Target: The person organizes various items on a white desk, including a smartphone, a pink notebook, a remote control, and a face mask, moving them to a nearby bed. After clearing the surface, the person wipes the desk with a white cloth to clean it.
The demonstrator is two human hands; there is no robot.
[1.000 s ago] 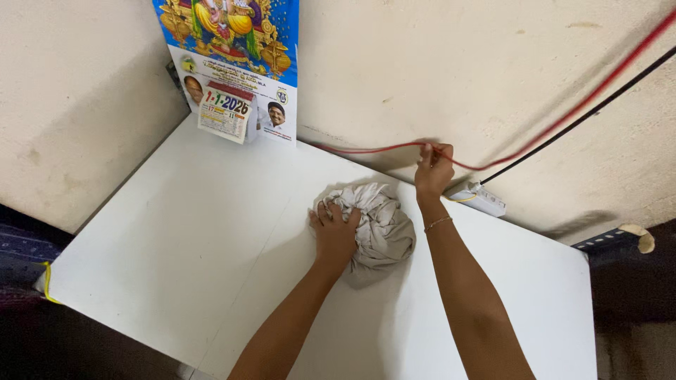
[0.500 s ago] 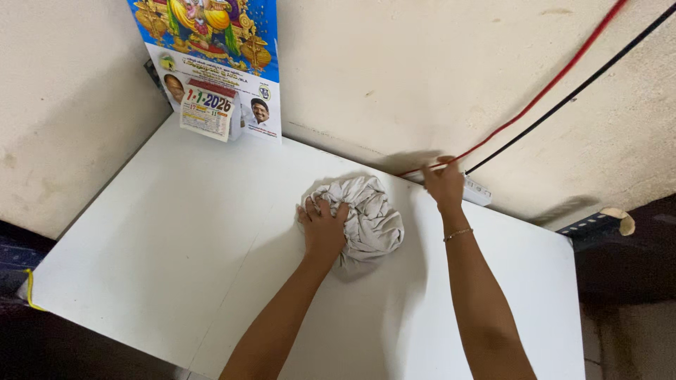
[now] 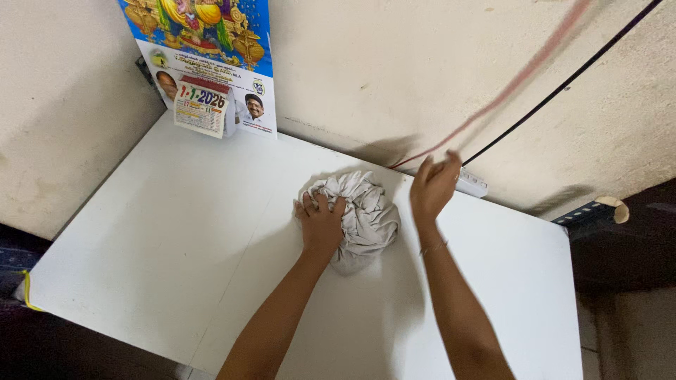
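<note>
Now left hand (image 3: 320, 224) presses bundled cloth (image 3: 362, 211); right hand (image 3: 433, 186) beside red cord (image 3: 493, 105).

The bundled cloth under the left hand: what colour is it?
Pale grey-white, plain, seen in the head view: cloth.

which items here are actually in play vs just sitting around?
In play:
- left hand, pressing on the bunched grey cloth
- right hand, raised by the blurred red cord; grip unclear

Lying about:
- wall calendar in the corner
- black cable along the wall
- white power strip behind the right hand
- white table
</note>
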